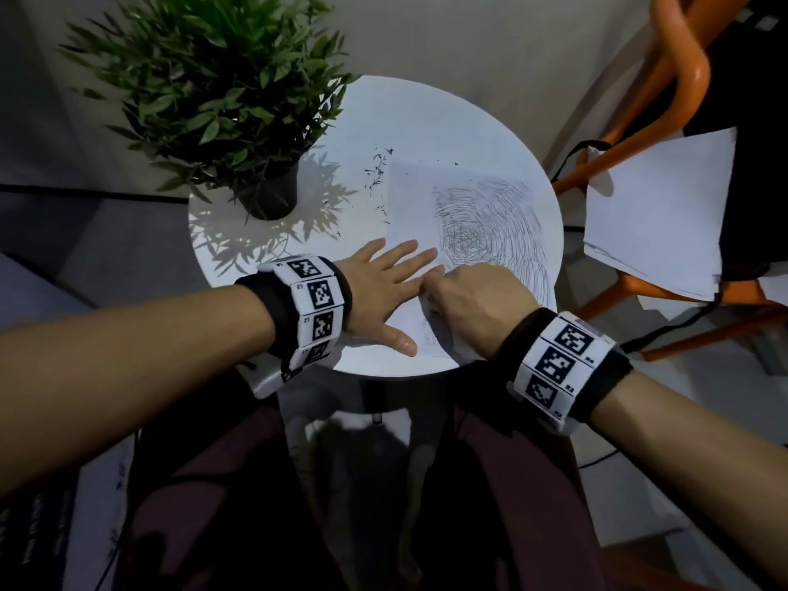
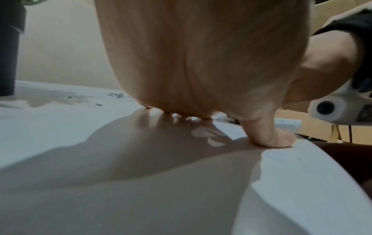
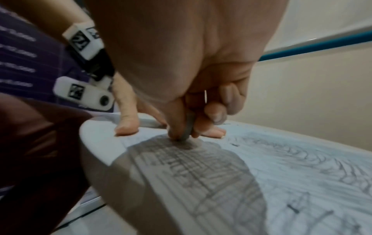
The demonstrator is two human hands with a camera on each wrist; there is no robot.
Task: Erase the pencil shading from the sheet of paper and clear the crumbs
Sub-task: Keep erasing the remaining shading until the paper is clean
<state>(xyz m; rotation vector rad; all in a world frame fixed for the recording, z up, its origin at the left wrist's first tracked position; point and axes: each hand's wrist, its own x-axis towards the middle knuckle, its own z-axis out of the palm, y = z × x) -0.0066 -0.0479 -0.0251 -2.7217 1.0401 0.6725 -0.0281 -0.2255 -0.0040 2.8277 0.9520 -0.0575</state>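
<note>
A white sheet of paper [image 1: 409,198] covered with grey pencil shading [image 1: 482,223] lies on the right half of a round white table [image 1: 426,117]. My left hand [image 1: 383,287] lies flat with fingers spread and presses the sheet's left edge; its thumb [image 2: 269,136] pushes down near the table rim. My right hand [image 1: 469,305] pinches a small grey eraser [image 3: 188,125] between thumb and fingers, with its tip on the shading [image 3: 201,167] at the sheet's near end. Dark crumbs [image 1: 377,172] lie scattered beyond the sheet's far left corner, and crumbs [image 2: 115,95] show past my palm.
A potted green plant [image 1: 221,96] in a dark pot stands at the table's back left. An orange chair [image 1: 682,74] with loose white sheets [image 1: 656,215] on its seat stands to the right. My dark-clothed legs are under the table's near edge.
</note>
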